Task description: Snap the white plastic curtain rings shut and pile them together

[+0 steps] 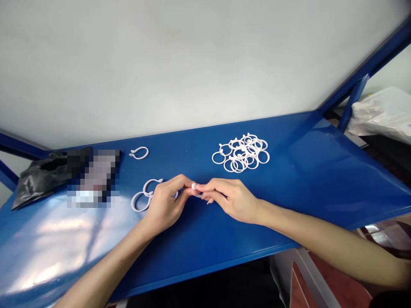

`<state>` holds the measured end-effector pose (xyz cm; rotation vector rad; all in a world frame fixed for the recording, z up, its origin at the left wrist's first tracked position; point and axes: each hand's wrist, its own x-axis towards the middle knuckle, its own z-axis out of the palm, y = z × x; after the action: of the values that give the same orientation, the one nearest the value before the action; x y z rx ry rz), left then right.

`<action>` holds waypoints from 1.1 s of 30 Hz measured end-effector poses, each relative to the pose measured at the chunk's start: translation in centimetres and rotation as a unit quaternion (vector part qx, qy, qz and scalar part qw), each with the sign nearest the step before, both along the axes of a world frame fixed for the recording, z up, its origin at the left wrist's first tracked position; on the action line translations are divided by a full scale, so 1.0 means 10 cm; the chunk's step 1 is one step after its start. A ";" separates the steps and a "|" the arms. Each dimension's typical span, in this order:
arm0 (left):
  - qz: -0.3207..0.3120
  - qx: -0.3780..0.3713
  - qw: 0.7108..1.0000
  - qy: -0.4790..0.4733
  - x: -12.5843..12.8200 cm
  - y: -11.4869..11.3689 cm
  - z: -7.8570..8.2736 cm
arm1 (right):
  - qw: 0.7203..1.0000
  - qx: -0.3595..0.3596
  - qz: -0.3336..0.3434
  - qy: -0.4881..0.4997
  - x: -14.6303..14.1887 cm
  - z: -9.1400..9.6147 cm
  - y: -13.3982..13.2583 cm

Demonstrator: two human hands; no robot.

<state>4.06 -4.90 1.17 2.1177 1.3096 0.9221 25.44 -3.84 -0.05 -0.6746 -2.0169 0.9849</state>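
My left hand (167,200) and my right hand (236,199) meet over the middle of the blue table, fingertips pinched together on one white plastic ring (194,186). Its small round knob shows between the fingers, while most of the ring is hidden by them. Beside and partly behind my left hand lie a few loose white rings (138,202), each with a small knobbed end. Beyond my right hand is a heap of white rings (245,153). A single open white ring (140,153) lies apart, farther back on the left.
The blue metal table (308,171) backs onto a pale wall (180,64). At the left lie a black plastic bag (41,182) and a blurred-out rectangular object (98,175). Blue frame bars (353,102) rise at the right, near a clear plastic bag (382,111).
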 end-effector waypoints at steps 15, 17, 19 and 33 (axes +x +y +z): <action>0.005 -0.027 0.944 0.330 -0.93 0.38 0.04 | 0.864 0.149 -0.406 -0.257 0.94 0.24 1.00; 0.001 -0.039 0.947 0.320 -0.95 0.39 0.04 | 0.879 0.132 -0.383 -0.250 0.90 0.23 0.97; -0.004 -0.038 0.952 0.305 -0.92 0.40 0.04 | 0.892 0.129 -0.352 -0.253 0.83 0.20 0.93; 0.138 0.074 0.963 0.218 -0.67 0.38 0.11 | 0.895 0.242 -0.271 -0.259 0.51 0.15 0.68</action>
<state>-2.63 -1.14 2.24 2.3866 1.8426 0.6952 30.50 3.01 1.40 -1.2103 -2.1961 -0.0516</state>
